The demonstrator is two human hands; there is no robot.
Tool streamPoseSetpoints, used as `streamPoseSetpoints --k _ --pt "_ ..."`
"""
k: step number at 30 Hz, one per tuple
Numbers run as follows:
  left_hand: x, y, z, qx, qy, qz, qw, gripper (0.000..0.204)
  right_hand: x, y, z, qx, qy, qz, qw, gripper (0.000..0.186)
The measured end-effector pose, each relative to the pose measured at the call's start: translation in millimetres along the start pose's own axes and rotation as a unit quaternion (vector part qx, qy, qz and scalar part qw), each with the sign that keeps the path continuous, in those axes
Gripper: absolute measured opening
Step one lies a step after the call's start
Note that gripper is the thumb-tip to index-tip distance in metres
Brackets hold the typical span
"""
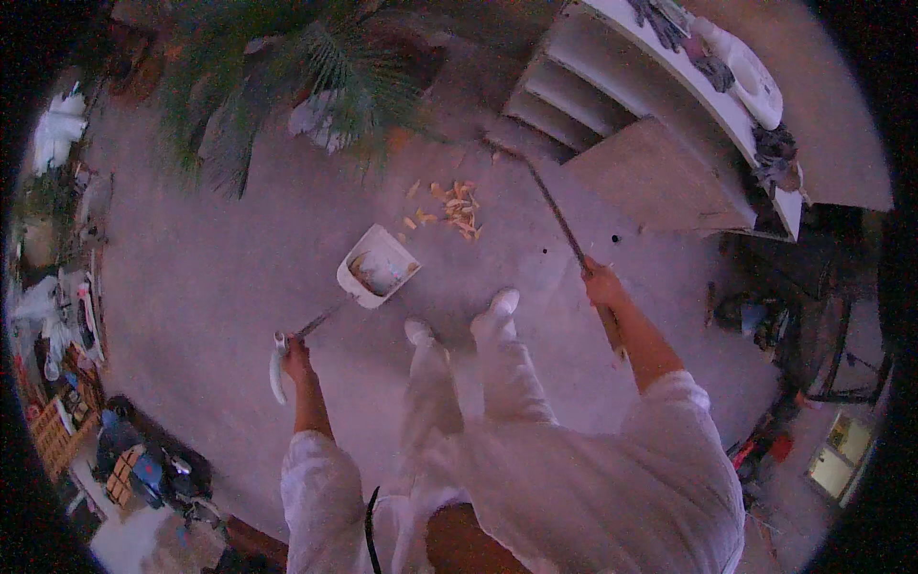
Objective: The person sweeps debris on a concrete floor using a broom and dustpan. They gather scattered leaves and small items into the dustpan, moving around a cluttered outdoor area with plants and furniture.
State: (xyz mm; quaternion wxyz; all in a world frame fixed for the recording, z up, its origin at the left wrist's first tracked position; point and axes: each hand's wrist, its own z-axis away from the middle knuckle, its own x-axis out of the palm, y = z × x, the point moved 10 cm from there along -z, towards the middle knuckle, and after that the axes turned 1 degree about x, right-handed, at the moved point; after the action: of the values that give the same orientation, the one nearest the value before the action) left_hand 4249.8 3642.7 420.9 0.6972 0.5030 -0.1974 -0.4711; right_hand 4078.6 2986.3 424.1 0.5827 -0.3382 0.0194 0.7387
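Note:
My left hand [296, 356] grips the upright handle of a white long-handled dustpan [390, 247], whose scoop rests on the concrete floor left of a scattered pile of yellowish pieces [459, 210], perhaps dry leaves or peels. Small debris shows inside the scoop. My right hand [601, 284] is closed round a long dark stick [559, 215], probably a broom handle, that reaches forward toward the base of the white shelving; what its far end carries is hard to make out. My white shoes [500, 306] are planted behind the scattered pieces.
Palm fronds [316, 77] overhang the top left. A white shelving unit [612, 86] with cloths on top and a leaning board [660, 172] stands at upper right. Clutter, including a wooden crate [59, 421], lines the left edge. A dark metal frame [841, 344] is at the right.

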Motion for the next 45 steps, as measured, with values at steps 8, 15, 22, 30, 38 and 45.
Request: streamPoseSetpoints --k 8,15,22,30,38,45 --pt "2.9 4.4 -23.3 0.021 -0.017 -0.008 1.000 0.021 142.9 29.8 32.0 0.088 -0.117 -0.107 0.983 0.028" --pt "3.8 -0.4 -21.1 -0.040 -0.016 -0.080 0.996 0.021 194.6 -16.2 148.6 0.084 -0.297 -0.229 0.923 0.037" --pt "-5.3 -6.2 -17.8 -0.030 0.012 -0.054 0.998 0.021 117.8 -33.4 138.4 -0.056 -0.160 -0.009 0.985 0.044" --pt "-6.0 -8.8 -17.2 -0.002 -0.043 -0.167 0.985 0.035 70.7 -88.5 -22.9 -0.102 -0.043 0.060 0.992 0.031" --pt "13.8 19.6 -10.7 0.013 -0.183 -0.142 0.973 0.038 162.3 -52.9 106.9 0.053 -0.204 0.004 0.977 0.038" --pt "13.3 -2.9 -25.7 -0.025 -0.170 -0.202 0.964 0.044 167.5 -20.3 215.8 0.070 -0.243 -0.111 0.961 0.041"
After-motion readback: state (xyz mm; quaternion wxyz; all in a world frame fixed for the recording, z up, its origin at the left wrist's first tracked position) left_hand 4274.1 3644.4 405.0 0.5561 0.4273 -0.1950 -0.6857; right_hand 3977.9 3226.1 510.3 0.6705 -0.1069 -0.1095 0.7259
